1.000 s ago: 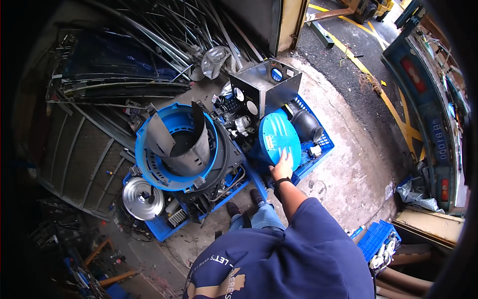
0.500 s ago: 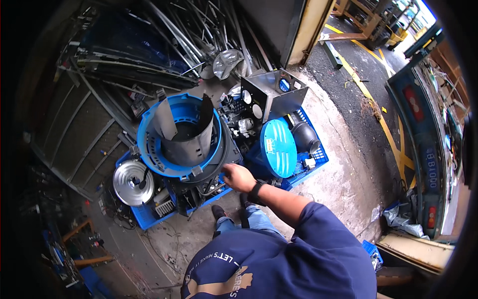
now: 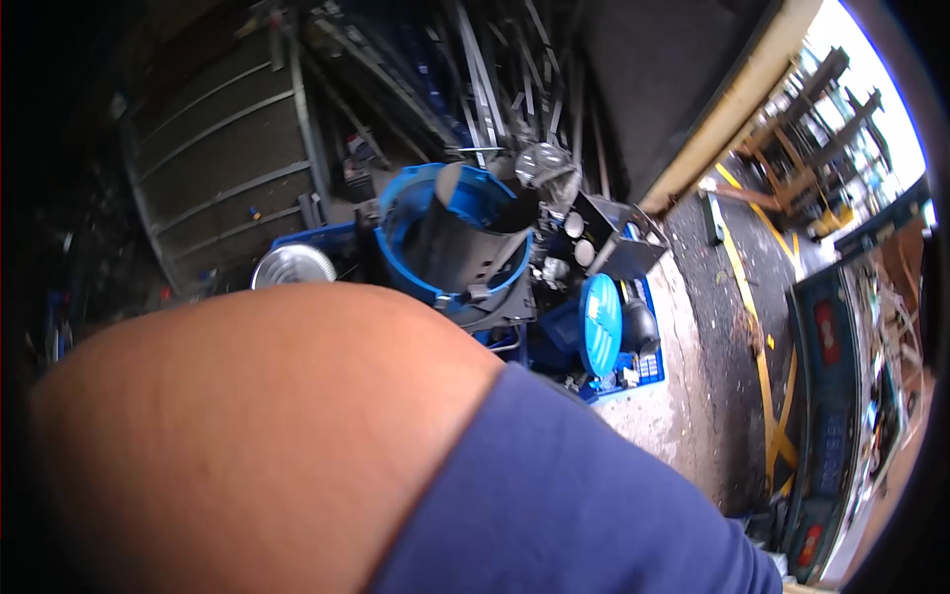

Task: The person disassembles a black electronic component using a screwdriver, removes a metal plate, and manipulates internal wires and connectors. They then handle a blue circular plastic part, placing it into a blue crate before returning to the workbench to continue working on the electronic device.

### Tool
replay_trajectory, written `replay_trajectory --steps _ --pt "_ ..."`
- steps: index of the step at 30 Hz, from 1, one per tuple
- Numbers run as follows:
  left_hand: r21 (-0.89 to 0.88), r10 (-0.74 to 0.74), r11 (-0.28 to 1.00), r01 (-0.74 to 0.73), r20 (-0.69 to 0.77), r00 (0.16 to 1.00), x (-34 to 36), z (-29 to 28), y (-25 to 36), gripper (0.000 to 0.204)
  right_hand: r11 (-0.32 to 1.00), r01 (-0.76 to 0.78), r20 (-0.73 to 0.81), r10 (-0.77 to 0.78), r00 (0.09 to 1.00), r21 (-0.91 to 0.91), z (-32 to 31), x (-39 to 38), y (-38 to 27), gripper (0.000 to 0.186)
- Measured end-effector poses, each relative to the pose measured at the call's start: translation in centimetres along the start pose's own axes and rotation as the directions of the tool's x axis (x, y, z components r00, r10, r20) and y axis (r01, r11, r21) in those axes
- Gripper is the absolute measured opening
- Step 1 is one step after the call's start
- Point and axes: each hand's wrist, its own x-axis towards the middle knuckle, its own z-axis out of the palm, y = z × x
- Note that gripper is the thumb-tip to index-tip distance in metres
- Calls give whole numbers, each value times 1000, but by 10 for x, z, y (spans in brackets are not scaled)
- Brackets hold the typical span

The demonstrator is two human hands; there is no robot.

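Note:
A bare arm point(image 3: 267, 426) of mine, seemingly the right, fills the lower left close to the camera, its dark blue sleeve point(image 3: 554, 485) running to the lower right. Neither of my hands shows. Beyond the arm stands a blue plastic ring-shaped housing point(image 3: 396, 243) with a curved grey metal sheet point(image 3: 465, 252) inside. A round silver ribbed part point(image 3: 294, 265) is partly covered by the arm. To the right, a blue crate point(image 3: 648, 368) holds a bright blue oval lid point(image 3: 601, 325) and a black rounded part point(image 3: 641, 327).
Long metal strips point(image 3: 480, 84) lean at the back beside a dark panel point(image 3: 673, 79). An open metal box point(image 3: 633, 247) sits behind the blue lid. Yellow lines mark the asphalt point(image 3: 708, 346) at right, near a vehicle's rear point(image 3: 841, 396). A forklift point(image 3: 807, 148) stands farther off.
My right hand, earlier near the blue housing's lower edge, has left view. The arm now looms close at lower left, and the view has shifted, hiding my legs and shirt front.

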Motion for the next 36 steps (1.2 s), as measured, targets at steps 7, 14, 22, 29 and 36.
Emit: replay_trajectory --steps 7,14,22,29,36 --pt "-236 -295 929 285 -5 956 -85 81 -182 37 944 317 6 -318 948 90 63 187 -93 24" --pt "-288 -510 808 514 95 855 -202 165 -296 38 892 423 -108 -411 905 157 110 334 -130 27" --pt "-209 -447 886 414 -140 884 -193 174 -335 40 937 -166 258 86 962 308 300 484 -23 30" --pt "-436 -624 693 574 37 781 -85 82 -342 53 921 -112 408 -54 911 373 806 216 113 26" --pt "-664 -712 336 668 285 642 -123 -82 -275 31 697 -694 926 118 358 179 777 59 72 23"
